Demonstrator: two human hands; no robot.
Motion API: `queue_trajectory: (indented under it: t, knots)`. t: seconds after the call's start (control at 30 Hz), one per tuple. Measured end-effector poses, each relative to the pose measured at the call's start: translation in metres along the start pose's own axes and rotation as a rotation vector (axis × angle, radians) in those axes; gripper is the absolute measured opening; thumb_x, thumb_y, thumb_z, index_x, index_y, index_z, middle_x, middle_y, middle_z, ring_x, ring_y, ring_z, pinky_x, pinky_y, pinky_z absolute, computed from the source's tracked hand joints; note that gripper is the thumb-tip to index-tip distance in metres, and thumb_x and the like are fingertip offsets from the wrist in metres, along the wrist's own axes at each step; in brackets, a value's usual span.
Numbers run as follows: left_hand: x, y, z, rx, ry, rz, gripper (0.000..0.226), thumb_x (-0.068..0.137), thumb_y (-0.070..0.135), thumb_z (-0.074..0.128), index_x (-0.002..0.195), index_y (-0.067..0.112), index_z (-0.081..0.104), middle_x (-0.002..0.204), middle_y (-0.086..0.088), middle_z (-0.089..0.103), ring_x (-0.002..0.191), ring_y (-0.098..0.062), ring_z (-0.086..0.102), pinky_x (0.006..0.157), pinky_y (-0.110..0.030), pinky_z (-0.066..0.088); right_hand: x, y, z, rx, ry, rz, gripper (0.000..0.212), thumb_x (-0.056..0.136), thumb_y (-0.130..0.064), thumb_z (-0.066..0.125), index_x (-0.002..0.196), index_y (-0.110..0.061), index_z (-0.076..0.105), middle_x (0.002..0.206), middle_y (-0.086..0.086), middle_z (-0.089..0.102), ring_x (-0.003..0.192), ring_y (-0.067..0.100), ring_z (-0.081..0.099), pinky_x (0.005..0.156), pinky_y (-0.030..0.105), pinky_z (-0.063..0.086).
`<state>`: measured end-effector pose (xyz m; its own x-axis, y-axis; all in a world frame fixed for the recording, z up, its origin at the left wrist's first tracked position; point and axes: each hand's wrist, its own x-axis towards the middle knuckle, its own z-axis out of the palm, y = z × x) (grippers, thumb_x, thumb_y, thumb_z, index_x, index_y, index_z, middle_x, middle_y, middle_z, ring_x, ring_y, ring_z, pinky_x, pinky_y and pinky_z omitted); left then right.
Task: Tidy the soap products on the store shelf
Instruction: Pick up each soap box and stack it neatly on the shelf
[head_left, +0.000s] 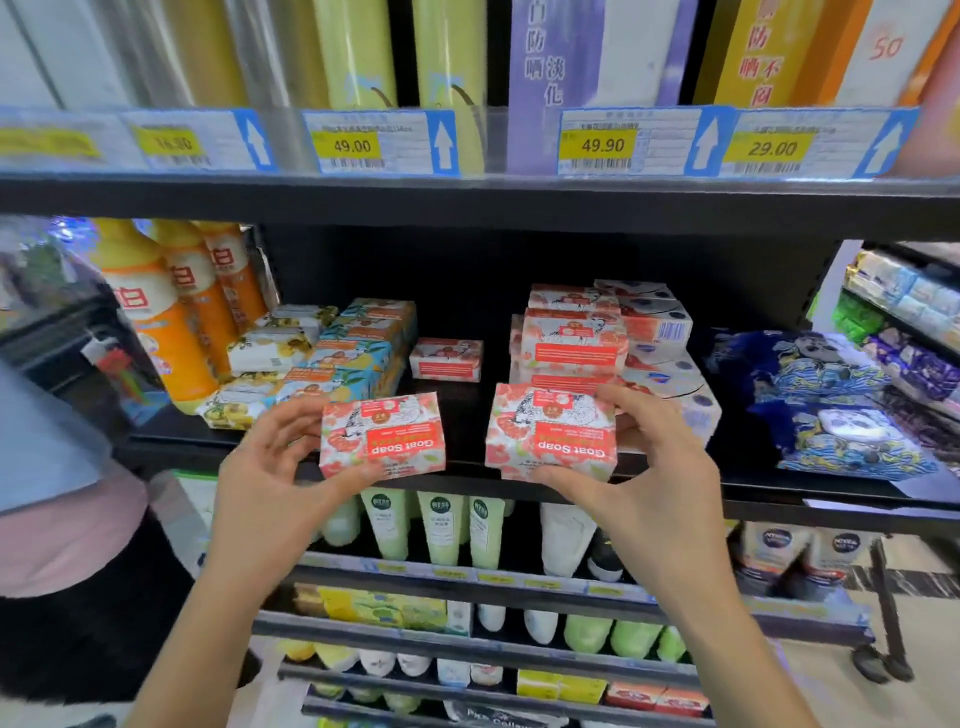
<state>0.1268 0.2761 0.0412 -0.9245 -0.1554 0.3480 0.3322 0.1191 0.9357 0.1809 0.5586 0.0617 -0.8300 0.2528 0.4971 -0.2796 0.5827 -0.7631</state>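
My left hand holds a pink-and-red Goat Soap box between thumb and fingers, just in front of the black shelf edge. My right hand grips a second, identical Goat Soap box to its right. Both boxes have their print upside down. Behind them a lone pink soap box lies on the shelf. A stack of the same pink boxes stands at centre right.
Blue-and-orange soap boxes and yellow-white soap packs sit left of centre, orange bottles beyond them. White soap boxes and blue patterned packs lie to the right. Price tags line the shelf above. Tubes fill the lower shelves.
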Motion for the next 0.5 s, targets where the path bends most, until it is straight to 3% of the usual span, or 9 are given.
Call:
queue_trajectory:
  t: [0.1,0.23,0.3,0.37,0.5]
  knots:
    - [0.009,-0.007,-0.029,0.014,0.048,0.024,0.071,0.056,0.024,0.099,0.118,0.018,0.065,0.114,-0.001,0.073,0.112,-0.02,0.069,0.101,-0.05,0.054,0.004,-0.014,0.028,-0.078,-0.056,-0.029,0.079,0.064,-0.044,0.092,0.134,-0.029,0.059,0.123,-0.017,0.055,0.118,0.011,0.053,0.104,0.036,0.048]
    - [0.029,-0.013,-0.064,0.012,0.057,0.056,0.068,0.056,0.025,0.088,0.119,0.016,0.065,0.116,0.0,0.071,0.114,-0.018,0.068,0.1,-0.044,0.055,0.013,-0.031,0.068,-0.229,-0.102,-0.055,0.083,0.069,-0.044,0.09,0.141,-0.023,0.056,0.128,-0.016,0.051,0.124,0.006,0.043,0.103,0.003,0.022]
    - [0.041,-0.017,-0.078,0.0,0.048,0.055,0.068,0.056,0.026,0.088,0.119,0.016,0.064,0.115,0.001,0.072,0.113,-0.016,0.069,0.096,-0.036,0.059,0.02,-0.039,0.089,-0.305,-0.123,-0.047,0.086,0.072,-0.042,0.089,0.146,-0.02,0.052,0.134,-0.011,0.05,0.128,0.01,0.039,0.098,-0.005,0.012]
    - [0.054,-0.019,-0.089,-0.013,0.034,0.055,0.069,0.057,0.023,0.088,0.12,0.015,0.063,0.117,-0.001,0.071,0.113,-0.016,0.069,0.094,-0.028,0.059,0.028,-0.048,0.108,-0.38,-0.141,-0.034,0.088,0.076,-0.04,0.088,0.15,-0.017,0.047,0.142,-0.005,0.049,0.133,0.015,0.036,0.101,0.001,0.013]
    - [0.075,-0.024,-0.102,-0.033,-0.01,0.069,0.068,0.058,0.02,0.088,0.121,0.015,0.062,0.117,-0.001,0.071,0.112,-0.013,0.069,0.09,-0.02,0.057,0.046,-0.057,0.144,-0.545,-0.177,0.035,0.091,0.078,-0.041,0.086,0.152,-0.011,0.043,0.145,0.007,0.048,0.133,0.027,0.038,0.109,0.029,0.03]
